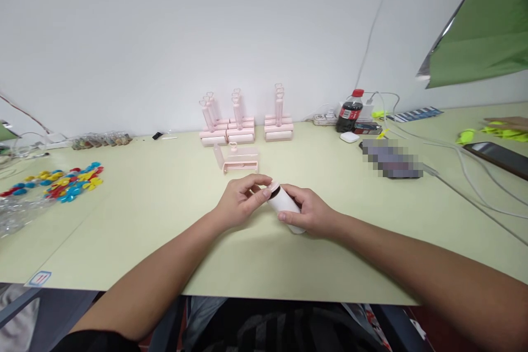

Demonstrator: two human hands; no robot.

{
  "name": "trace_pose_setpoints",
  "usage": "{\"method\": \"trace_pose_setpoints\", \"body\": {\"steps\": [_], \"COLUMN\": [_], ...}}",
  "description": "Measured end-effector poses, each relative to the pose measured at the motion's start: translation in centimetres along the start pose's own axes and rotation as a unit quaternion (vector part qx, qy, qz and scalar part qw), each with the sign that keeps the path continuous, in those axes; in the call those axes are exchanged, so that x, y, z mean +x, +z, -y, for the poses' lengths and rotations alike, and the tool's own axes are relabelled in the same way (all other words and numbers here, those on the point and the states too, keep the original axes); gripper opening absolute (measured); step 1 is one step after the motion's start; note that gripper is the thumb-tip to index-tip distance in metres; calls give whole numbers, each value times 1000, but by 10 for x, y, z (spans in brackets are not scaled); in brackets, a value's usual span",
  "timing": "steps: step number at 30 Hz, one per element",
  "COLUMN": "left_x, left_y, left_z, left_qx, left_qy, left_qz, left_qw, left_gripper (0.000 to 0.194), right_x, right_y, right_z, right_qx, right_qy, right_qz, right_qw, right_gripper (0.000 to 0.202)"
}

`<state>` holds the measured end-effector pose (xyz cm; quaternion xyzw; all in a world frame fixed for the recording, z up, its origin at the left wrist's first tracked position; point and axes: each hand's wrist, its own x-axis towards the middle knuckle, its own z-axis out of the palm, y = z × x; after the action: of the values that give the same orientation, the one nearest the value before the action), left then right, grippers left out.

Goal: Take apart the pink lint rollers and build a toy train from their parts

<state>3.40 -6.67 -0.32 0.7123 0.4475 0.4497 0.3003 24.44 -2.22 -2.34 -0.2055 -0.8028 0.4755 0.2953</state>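
White roll (287,210) sits tilted in my right hand (313,212), which wraps its side, while my left hand (241,202) pinches a pale pink end piece (274,185) at its dark opening. Best, I judge, to grip lightly, keeping that piece square.

At the table's (103,242) near left edge, a white sticker (40,278) with a blue outline bears two red strokes; they look like the number 11, though the view is too coarse to be sure. The bottle (351,109) carries a red label (349,114) with white lettering, too small to read. Print on the box (368,128) beside it is illegible.
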Motion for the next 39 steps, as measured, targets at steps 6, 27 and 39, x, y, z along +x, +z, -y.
{"method": "trace_pose_setpoints", "body": {"steps": [6, 27, 39], "left_x": [0, 2, 1], "left_y": [0, -2, 0], "left_z": [0, -5, -5], "left_qx": [-8, 10, 17], "left_qy": [-10, -14, -9], "left_qz": [-4, -9, -12], "left_qw": [1000, 1000, 1000], "left_gripper": [31, 25, 27], "right_x": [0, 0, 1], "right_y": [-1, -2, -1], "right_z": [1, 0, 1], "right_qx": [-19, -41, -19], "right_qy": [9, 28, 38], "right_qz": [24, 3, -14], "right_qw": [999, 999, 999], "right_gripper": [47, 47, 48]}}
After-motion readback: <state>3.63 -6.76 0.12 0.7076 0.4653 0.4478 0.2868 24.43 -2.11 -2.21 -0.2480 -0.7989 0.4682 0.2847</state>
